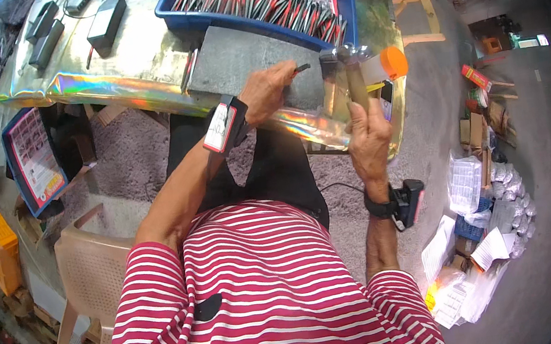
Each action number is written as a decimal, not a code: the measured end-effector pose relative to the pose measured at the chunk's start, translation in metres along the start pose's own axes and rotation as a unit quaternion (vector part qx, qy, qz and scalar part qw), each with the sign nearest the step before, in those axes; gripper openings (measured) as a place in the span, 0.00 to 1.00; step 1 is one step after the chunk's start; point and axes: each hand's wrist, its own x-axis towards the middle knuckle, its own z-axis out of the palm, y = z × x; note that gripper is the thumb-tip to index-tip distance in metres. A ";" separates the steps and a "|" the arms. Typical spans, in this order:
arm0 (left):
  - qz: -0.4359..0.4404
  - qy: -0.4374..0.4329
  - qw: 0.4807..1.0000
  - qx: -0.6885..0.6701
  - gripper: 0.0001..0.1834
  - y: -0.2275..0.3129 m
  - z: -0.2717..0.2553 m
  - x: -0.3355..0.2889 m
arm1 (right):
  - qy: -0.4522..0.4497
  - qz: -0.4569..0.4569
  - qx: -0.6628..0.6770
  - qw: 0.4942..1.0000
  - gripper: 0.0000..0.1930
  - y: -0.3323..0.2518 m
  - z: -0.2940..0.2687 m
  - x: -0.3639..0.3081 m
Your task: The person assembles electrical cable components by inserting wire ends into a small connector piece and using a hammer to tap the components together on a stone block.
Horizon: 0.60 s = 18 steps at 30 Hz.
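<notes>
My left hand [270, 92] is closed over the near edge of a flat grey slab [232, 56]. It pinches a small thin dark piece [302, 68] that pokes out past the fingertips. In my right hand [369, 130] is a hammer, its wooden handle [356, 85] rising from the fingers. The shiny metal hammer head [347, 53] is beside the slab's right end, slightly blurred. Several thin black and red pieces [190, 70] lie at the slab's left edge. Beyond the slab, a blue tray [164, 11] holds many similar red, black and silvery pieces.
A clear container with an orange cap [393, 62] stands right of the hammer. Dark box-shaped objects [108, 23] lie at the table's far left. The table edge has shiny foil covering [118, 85]. A plastic chair [86, 266] is at my left; papers and packages [471, 257] lie at right.
</notes>
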 end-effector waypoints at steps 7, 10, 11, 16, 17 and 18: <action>0.018 -0.012 1.000 0.022 0.10 -0.003 0.002 0.001 | -0.108 0.312 0.440 0.835 0.14 0.026 0.058 -0.025; 0.010 -0.006 1.000 0.023 0.11 -0.005 0.001 0.001 | -0.095 0.362 0.525 0.765 0.14 0.021 0.071 -0.028; 0.013 -0.008 1.000 0.025 0.11 -0.004 0.001 0.002 | -0.092 0.380 0.542 0.744 0.14 0.021 0.073 -0.028; -0.016 0.024 1.000 -0.007 0.08 -0.010 0.000 0.008 | -0.133 0.348 0.506 0.778 0.17 0.030 0.080 -0.034; -0.015 0.016 1.000 -0.009 0.08 -0.010 -0.003 0.012 | -0.128 0.353 0.507 0.776 0.17 0.032 0.080 -0.034; -0.076 0.020 0.996 -0.050 0.07 -0.012 -0.007 0.017 | -0.145 0.344 0.496 0.784 0.17 0.035 0.080 -0.034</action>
